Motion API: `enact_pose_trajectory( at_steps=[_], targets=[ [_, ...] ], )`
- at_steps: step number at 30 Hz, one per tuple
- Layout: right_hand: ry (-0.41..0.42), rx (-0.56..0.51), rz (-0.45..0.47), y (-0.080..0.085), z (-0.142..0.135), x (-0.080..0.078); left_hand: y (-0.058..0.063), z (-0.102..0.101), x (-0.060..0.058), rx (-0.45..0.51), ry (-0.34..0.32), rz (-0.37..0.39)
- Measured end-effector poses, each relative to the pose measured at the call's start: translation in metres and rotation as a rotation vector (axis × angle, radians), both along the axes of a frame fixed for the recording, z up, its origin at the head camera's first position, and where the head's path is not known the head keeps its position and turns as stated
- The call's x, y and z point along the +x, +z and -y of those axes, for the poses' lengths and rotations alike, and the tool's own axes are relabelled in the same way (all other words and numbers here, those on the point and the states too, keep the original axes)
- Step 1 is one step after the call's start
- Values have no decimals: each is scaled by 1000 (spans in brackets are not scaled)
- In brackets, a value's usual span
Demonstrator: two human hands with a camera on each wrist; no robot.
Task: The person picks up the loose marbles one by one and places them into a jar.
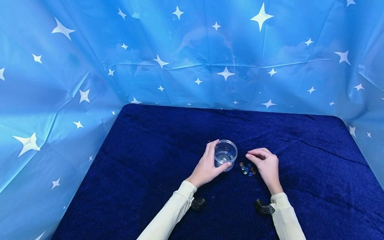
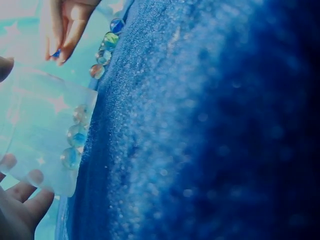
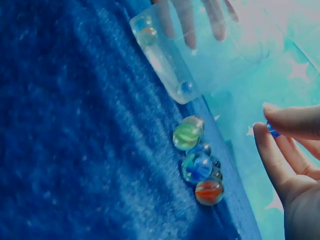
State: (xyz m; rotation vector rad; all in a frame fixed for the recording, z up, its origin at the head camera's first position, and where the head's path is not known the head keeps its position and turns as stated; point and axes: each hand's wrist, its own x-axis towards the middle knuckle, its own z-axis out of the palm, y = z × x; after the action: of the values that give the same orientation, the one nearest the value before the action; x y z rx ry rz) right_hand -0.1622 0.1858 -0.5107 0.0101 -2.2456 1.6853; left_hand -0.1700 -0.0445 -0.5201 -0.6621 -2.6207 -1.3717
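My left hand (image 1: pixel 208 166) grips a clear round plastic jar (image 1: pixel 220 163) from its left side, fingers behind and thumb in front. The jar is open at the top. Inside, a few glass marbles (image 2: pixel 76 136) lie on its bottom. Between thumb and fingertips, my right hand (image 1: pixel 267 163) pinches a blue marble (image 3: pixel 272 128), just right of the jar and above the cloth. Below that hand, a cluster of several loose marbles (image 1: pixel 247 169) sits beside the jar, in blue, green, orange and clear glass.
A dark blue plush cloth (image 1: pixel 150 160) covers the table. Blue sheeting with white stars (image 1: pixel 198 40) hangs behind it and along both sides. Black devices (image 1: pixel 264 207) are strapped by the cuffs of the cream sleeves (image 1: pixel 288 213).
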Motion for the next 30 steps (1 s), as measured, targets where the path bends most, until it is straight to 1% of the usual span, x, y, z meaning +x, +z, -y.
enact_pose_trajectory(
  at_steps=[4, 7, 10, 12, 19, 23, 30],
  targets=[
    [15, -69, 29, 11, 4, 3, 0, 0, 0, 2, -1, 6],
    [21, -74, 47, 22, 9, 7, 0, 0, 0, 3, -1, 6],
    [47, -89, 36, 34, 14, 11, 0, 0, 0, 3, -2, 5],
    [63, -97, 23, 37, 16, 12, 0, 0, 0, 5, -1, 5],
    [103, -132, -35, 25, 18, 4, 1, 0, 1, 4, 3, 13],
    [127, -149, -54, 26, 22, 4, 2, 0, 2, 10, -2, 15],
    [148, -126, -35, 28, 28, 5, 1, 0, 0, 11, -5, 4]
  ],
)
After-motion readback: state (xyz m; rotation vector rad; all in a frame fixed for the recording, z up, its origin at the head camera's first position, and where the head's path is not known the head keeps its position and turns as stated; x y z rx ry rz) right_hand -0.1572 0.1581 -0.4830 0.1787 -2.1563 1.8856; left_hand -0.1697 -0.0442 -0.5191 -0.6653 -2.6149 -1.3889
